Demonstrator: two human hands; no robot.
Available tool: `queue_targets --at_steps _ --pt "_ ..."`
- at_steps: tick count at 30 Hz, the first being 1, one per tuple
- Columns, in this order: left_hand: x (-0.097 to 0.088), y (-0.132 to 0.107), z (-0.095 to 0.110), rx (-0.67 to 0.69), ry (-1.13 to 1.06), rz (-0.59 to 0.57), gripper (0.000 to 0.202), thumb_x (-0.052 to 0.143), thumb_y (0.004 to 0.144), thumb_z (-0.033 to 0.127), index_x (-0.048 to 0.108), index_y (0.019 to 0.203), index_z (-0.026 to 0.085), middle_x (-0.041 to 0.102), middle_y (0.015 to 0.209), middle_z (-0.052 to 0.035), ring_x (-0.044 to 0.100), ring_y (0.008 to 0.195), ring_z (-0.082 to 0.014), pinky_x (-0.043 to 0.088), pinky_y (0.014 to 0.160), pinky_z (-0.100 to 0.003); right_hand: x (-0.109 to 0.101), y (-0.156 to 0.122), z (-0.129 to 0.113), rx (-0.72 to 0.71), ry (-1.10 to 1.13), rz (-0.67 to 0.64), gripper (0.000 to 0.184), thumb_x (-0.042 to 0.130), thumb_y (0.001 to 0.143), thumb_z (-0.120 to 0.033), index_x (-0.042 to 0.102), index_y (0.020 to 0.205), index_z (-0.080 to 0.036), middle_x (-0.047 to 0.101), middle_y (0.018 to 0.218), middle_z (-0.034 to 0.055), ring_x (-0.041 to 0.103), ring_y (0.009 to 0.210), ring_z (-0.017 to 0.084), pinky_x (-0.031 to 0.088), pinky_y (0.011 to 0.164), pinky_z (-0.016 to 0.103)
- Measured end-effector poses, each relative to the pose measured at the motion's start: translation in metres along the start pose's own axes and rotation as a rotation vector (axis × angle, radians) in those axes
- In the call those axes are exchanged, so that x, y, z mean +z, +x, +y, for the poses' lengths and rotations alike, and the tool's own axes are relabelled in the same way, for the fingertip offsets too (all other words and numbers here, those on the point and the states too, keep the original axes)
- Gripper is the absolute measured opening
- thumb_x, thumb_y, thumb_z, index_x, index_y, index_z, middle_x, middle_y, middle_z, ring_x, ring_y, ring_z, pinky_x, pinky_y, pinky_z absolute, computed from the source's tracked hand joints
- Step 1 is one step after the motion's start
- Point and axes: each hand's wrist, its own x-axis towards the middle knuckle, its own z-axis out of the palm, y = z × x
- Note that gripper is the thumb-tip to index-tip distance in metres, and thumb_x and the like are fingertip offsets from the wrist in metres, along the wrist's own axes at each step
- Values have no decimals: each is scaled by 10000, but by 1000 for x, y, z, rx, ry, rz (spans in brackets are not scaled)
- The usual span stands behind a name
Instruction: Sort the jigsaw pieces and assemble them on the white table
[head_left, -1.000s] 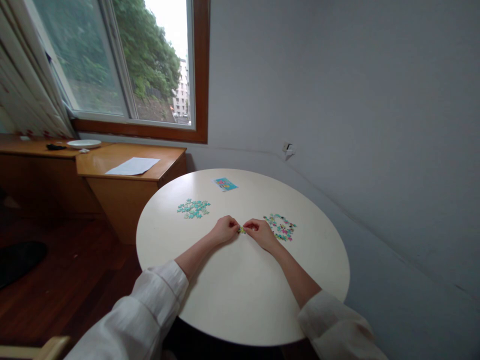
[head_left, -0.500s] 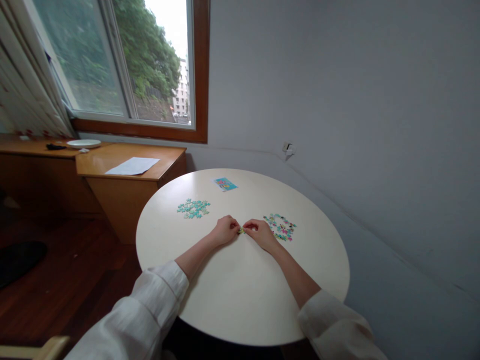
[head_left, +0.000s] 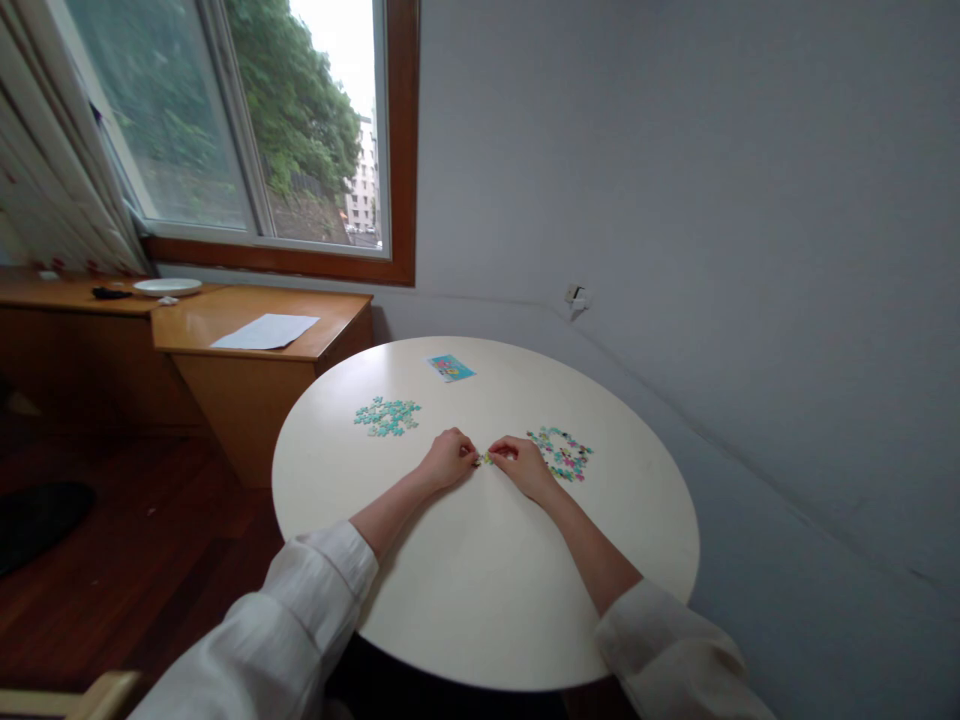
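Close together at the middle of the white round table (head_left: 480, 590), my two hands pinch small yellowish jigsaw puzzle pieces (head_left: 484, 459). My left hand (head_left: 448, 459) has its thumb and fingertips closed at the left side of these pieces. From the right, my right hand (head_left: 523, 466) pinches a piece at its fingertips. The fingers partly hide the pieces, and whether they interlock is too small to tell. A loose group of colourful puzzle pieces (head_left: 577, 462) lies just beyond my right hand. Mostly teal puzzle pieces (head_left: 388, 417) are spread to the left, past my left hand.
Toward the table's far side lies a blue picture card (head_left: 451, 368). Behind on the left, a wooden desk (head_left: 337, 325) carries a paper sheet (head_left: 268, 331) and a white round lid or plate (head_left: 168, 287). A wall with a socket (head_left: 577, 295) borders the table's back and right.
The two hands have drawn very slightly apart, so a bit more of the yellowish pieces shows between them. The other pieces and the card stay in place.
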Motion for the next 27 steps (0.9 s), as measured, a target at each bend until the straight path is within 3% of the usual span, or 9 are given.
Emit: queue_targets --at_steps 18,27 --pt "-1 -1 0 -12 20 20 145 539 670 140 683 683 150 586 743 -52 523 731 -138 409 705 -243 0 0 -2 12 -1 17 121 536 658 -228 630 688 -157 659 684 43 586 647 150 452 650 284" --pt "-5 -1 1 20 25 -6 174 510 673 148 683 687 147 606 724 -54 530 704 -139 407 671 -235 3 0 -3 13 9 -34 112 554 666 -222 644 696 -162 671 688 42 600 646 152 463 646 284"
